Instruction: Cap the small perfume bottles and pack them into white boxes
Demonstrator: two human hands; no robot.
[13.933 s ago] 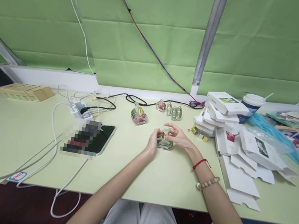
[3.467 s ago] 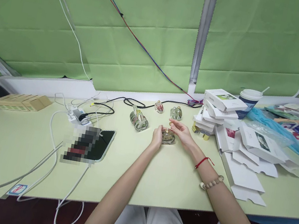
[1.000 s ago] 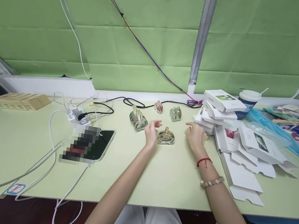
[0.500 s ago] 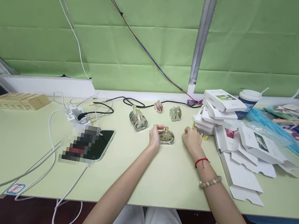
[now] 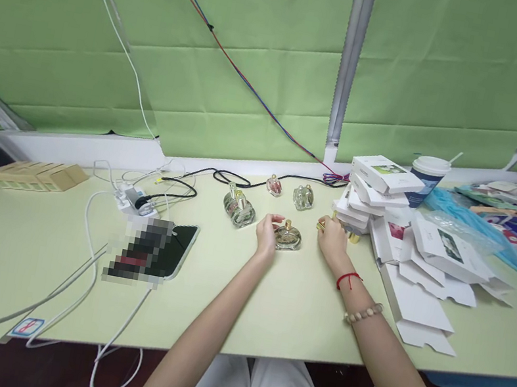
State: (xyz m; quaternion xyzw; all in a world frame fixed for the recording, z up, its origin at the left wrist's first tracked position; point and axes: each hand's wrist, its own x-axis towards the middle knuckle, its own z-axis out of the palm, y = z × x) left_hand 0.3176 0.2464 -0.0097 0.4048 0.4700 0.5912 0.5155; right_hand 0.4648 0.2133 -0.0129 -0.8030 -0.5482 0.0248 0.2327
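My left hand (image 5: 267, 235) is curled around the left side of a clear glass perfume bottle (image 5: 289, 239) with a gold neck, standing on the table. Some of its fingers are hidden behind the glass. To the right of the bottle, my right hand (image 5: 333, 239) pinches a small gold cap (image 5: 321, 225) just above the tabletop. More gold caps (image 5: 353, 237) lie close behind that hand, partly covered by it. Farther back stand a pinkish bottle (image 5: 274, 185), some clear bottles (image 5: 303, 197) and a group of bottles (image 5: 238, 207) to the left.
White boxes (image 5: 386, 175) are stacked at the right, with opened white cartons (image 5: 419, 302) before them. A paper cup (image 5: 425, 181) stands behind. On the left are a phone (image 5: 181, 250), a power strip (image 5: 135, 197), loose cables and tan boxes (image 5: 36, 174).
My right hand has shifted slightly, and the gold cap now shows at its fingertips. The left hand and the bottle beside it stay in nearly the same place.
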